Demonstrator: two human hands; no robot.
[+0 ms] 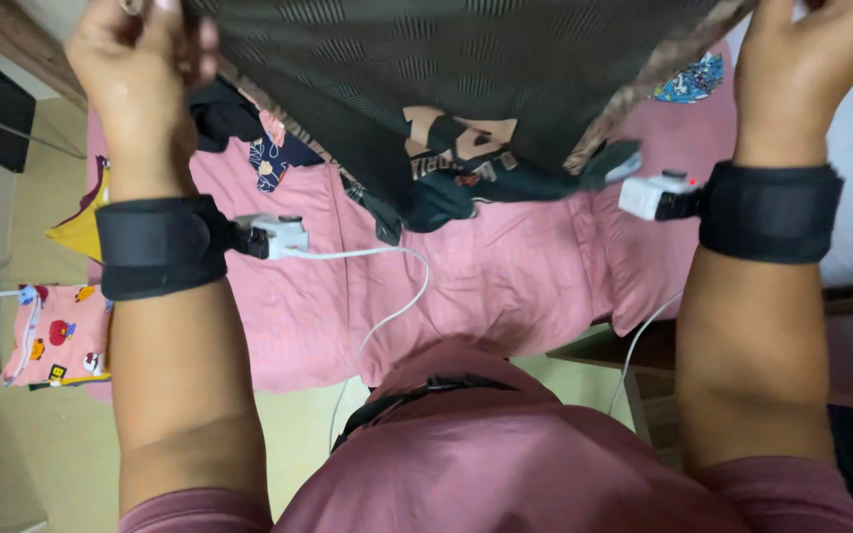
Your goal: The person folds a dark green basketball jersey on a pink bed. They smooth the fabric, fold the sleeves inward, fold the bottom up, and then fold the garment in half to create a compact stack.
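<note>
Both my arms are raised in front of me, holding up a dark grey-black ribbed garment point(466, 69) with a tan printed patch on it. My left hand point(140, 59) grips its left edge at the top left. Its right edge is held by my right hand point(807, 59) at the top right. The cloth hangs spread between them, above a bed with a pink sheet point(505, 286). Each wrist wears a black band with a small white device and a white cable.
Other clothes lie on the bed: a dark blue printed piece point(273, 153), a dark teal one point(456, 192), a bright blue patterned one point(691, 81), a yellow one point(81, 232). A pink cartoon-print cloth point(56, 336) hangs at the left edge. Pale green floor lies below.
</note>
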